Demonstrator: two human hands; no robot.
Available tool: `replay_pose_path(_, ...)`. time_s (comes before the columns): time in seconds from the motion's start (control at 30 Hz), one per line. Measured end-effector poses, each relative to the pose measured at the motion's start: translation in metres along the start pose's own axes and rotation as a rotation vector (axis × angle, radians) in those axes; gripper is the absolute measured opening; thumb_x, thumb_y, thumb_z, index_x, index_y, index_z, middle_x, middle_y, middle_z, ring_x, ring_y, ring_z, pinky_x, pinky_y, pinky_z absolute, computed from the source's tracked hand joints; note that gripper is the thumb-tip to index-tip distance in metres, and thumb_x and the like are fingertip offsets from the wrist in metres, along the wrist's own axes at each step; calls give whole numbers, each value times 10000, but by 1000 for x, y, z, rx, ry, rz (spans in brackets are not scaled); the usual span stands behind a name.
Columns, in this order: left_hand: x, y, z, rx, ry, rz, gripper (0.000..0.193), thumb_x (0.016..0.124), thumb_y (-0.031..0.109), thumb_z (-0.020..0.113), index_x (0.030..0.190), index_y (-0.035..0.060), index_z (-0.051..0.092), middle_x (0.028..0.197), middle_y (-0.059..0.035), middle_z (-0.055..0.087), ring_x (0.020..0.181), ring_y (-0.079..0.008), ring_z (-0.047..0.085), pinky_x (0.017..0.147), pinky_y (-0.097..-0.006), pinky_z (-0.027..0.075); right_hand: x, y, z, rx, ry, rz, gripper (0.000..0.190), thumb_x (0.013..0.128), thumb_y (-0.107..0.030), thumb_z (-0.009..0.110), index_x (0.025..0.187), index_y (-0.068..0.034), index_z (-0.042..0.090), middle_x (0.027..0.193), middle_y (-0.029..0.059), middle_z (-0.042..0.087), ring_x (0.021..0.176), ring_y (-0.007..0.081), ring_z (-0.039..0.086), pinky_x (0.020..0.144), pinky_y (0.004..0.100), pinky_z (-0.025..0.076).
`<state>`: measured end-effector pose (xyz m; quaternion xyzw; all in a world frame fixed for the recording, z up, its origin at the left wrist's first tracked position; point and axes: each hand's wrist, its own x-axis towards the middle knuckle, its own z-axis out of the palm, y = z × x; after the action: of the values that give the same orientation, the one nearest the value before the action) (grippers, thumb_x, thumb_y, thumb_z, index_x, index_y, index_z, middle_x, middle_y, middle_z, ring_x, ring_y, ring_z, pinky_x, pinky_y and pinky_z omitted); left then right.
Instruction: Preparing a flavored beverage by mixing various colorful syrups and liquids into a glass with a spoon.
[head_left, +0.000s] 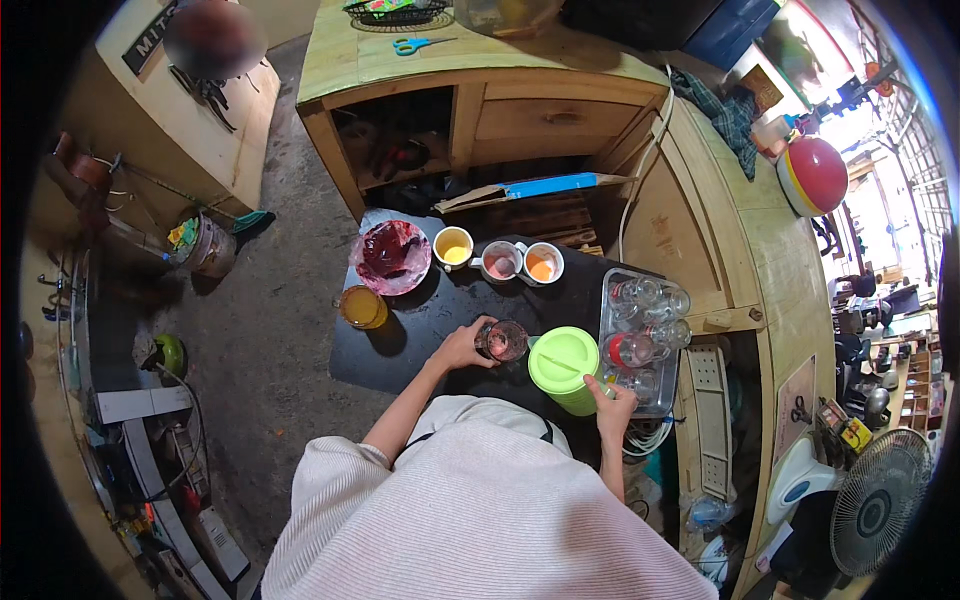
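Note:
My left hand (459, 349) grips a clear glass mug (505, 341) with some reddish content near its bottom. A lime-green lidded pitcher (564, 361) stands just right of the mug, and my right hand (615, 407) holds its handle. The pitcher's spout points toward the mug's rim. Both are over a black tabletop (442, 341). Farther back is a row of three mugs: one with yellow content (453, 246), one with pinkish content (500, 262), one with orange content (542, 265). To the left are a bowl of dark red content (390, 256) and a glass mug of amber content (364, 307).
A metal tray (660, 409) of several upturned-looking glasses borders the pitcher on the right. Beyond stands a wooden counter (360, 56) with scissors (411, 46) on it. A white cable (628, 191) hangs down its corner. An electric fan (879, 504) is at far right.

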<state>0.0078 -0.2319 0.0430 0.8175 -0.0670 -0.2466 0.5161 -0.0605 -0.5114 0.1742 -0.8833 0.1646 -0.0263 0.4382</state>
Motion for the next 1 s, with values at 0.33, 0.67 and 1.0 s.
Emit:
replay_pose_path(0.33, -1, 3, -3, 12, 6, 0, 812, 530, 307, 818, 1231, 165, 434, 1027, -143, 652, 970, -367, 606, 864, -431, 471, 12, 3, 12, -55, -12, 5, 496, 695, -385, 788, 545, 46, 594, 418, 21, 414, 439, 95, 341, 450, 331, 297)
replay_pose_path(0.67, 4, -10, 2, -4, -3, 12, 815, 537, 309, 818, 1240, 181, 426, 1019, -156, 638, 967, -383, 590, 867, -441, 460, 14, 16, 14, -84, -22, -1, 497, 697, -398, 782, 571, 52, 614, 415, 50, 429, 436, 105, 351, 453, 338, 312)
replay_pose_path(1.0, 3, -12, 2, -59, -10, 35, 816, 542, 288, 819, 1246, 185, 419, 1014, -158, 637, 960, -381, 591, 866, -442, 459, 16, 16, 13, -84, -30, -13, 519, 707, -412, 773, 562, 56, 603, 411, 43, 373, 437, 114, 321, 451, 352, 295)
